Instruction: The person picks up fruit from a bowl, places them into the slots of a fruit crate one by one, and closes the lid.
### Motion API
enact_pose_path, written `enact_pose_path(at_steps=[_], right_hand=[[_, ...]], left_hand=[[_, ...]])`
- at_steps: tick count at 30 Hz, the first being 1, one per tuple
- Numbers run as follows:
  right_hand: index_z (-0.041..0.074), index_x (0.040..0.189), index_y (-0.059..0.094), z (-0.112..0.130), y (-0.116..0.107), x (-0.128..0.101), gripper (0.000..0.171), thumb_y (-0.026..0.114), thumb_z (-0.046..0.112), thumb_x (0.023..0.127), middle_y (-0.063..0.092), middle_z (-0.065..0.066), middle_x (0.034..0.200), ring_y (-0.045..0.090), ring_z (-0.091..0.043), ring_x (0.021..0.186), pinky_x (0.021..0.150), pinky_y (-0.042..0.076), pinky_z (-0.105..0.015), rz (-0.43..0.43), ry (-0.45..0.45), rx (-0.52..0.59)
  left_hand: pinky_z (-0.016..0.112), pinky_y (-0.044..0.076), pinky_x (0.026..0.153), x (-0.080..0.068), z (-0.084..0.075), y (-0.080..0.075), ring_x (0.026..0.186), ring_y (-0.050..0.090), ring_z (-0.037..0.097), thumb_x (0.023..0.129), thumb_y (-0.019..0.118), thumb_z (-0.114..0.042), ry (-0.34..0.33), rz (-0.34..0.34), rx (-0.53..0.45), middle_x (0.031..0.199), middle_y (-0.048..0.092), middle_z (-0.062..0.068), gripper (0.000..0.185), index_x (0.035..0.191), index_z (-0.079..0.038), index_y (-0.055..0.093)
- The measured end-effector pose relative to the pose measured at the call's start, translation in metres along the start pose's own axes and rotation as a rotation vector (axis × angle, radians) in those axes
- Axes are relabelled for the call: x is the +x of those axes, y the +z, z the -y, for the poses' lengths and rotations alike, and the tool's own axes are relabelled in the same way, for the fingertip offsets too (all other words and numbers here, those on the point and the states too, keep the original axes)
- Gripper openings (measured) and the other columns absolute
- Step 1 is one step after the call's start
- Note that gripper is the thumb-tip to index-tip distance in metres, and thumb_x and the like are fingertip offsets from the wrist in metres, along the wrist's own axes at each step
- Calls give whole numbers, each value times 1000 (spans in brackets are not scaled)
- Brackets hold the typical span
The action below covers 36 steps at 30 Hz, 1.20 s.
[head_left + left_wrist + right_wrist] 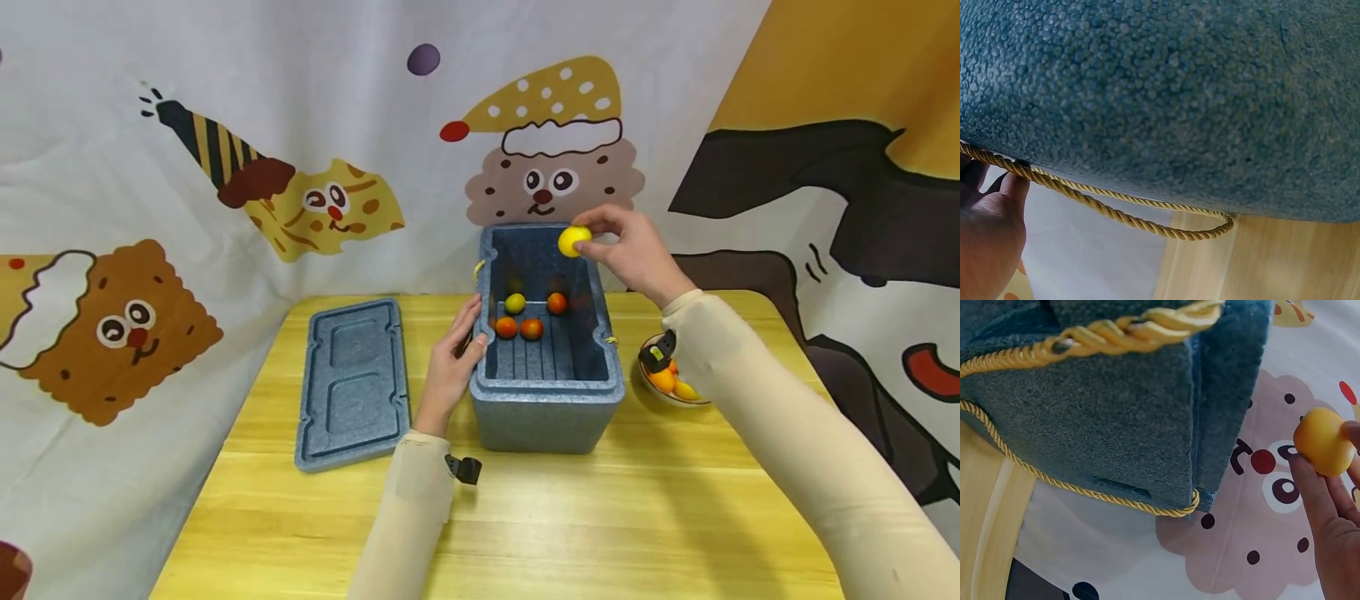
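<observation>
Over the far right part of a grey-blue foam box [547, 425], my right hand [633, 254] pinches a small yellow fruit [574, 241] between thumb and fingers. The right wrist view shows the same yellow fruit [1324, 442] beside the box, against the backdrop. My left hand [450, 371] rests against the box's left side near the rim, its fingers fairly straight. In the left wrist view, its fingertips are partly hidden beside a gold rope handle [1125, 217]. Inside the box lie a yellow fruit [515, 303] and three orange-red fruits [532, 328].
The box's grey lid [356, 383] lies flat on the wooden table [525, 525], left of the box. A bowl [660, 398] of orange and yellow fruit stands at the right, partly behind the right sleeve. A printed cloth [420, 192] hangs behind the table.
</observation>
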State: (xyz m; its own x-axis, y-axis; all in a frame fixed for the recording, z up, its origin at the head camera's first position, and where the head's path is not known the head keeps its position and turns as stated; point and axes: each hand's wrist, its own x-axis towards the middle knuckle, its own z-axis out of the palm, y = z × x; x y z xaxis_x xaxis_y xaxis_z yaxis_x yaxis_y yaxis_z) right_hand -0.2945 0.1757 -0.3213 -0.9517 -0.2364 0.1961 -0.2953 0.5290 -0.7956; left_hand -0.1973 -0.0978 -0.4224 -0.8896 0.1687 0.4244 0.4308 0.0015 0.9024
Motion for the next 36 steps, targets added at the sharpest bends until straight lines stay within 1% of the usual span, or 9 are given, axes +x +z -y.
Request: enact_pose_path(at_steps=[5, 11, 15, 19, 27, 36], right_hand=[[4, 124, 63, -2, 4, 2, 33, 68, 16, 94, 62, -10, 119, 54, -25, 109, 92, 45, -44, 10, -11, -11], [2, 123, 64, -6, 10, 6, 32, 68, 12, 94, 55, -12, 126, 51, -31, 115, 94, 44, -48, 49, -11, -34], [2, 124, 63, -9, 13, 8, 32, 67, 8, 93, 53, -12, 125, 51, -31, 114, 93, 47, -48, 77, 2, -57], [1, 124, 63, -12, 15, 8, 32, 67, 4, 92, 52, -12, 124, 52, -32, 113, 93, 48, -47, 87, 15, -68], [2, 124, 64, -16, 19, 9, 31, 67, 5, 93, 52, -12, 125, 52, -32, 113, 95, 47, -48, 92, 18, -84], [2, 124, 63, -18, 22, 12, 32, 67, 7, 93, 51, -13, 125, 52, -34, 112, 95, 46, -48, 97, 23, -77]], left_hand=[[37, 28, 112, 0, 2, 0, 143, 26, 35, 97, 52, 2, 5, -2, -5, 151, 33, 27, 47, 140, 17, 40], [36, 28, 112, 0, 3, 0, 143, 26, 35, 97, 51, 1, 6, -2, -5, 152, 32, 26, 47, 140, 16, 39], [35, 29, 112, -1, 3, 0, 143, 25, 36, 97, 51, 2, 12, -3, -13, 152, 32, 27, 47, 140, 17, 39], [36, 29, 112, -1, 2, 1, 143, 26, 35, 97, 51, 3, 12, -3, -18, 152, 32, 27, 47, 140, 17, 39], [34, 28, 112, 0, 2, 1, 143, 25, 33, 98, 51, 3, 4, -4, -28, 153, 31, 25, 47, 141, 16, 38], [34, 28, 112, 0, 3, 1, 143, 25, 36, 97, 50, 4, 18, -1, -32, 152, 31, 28, 47, 140, 17, 38]])
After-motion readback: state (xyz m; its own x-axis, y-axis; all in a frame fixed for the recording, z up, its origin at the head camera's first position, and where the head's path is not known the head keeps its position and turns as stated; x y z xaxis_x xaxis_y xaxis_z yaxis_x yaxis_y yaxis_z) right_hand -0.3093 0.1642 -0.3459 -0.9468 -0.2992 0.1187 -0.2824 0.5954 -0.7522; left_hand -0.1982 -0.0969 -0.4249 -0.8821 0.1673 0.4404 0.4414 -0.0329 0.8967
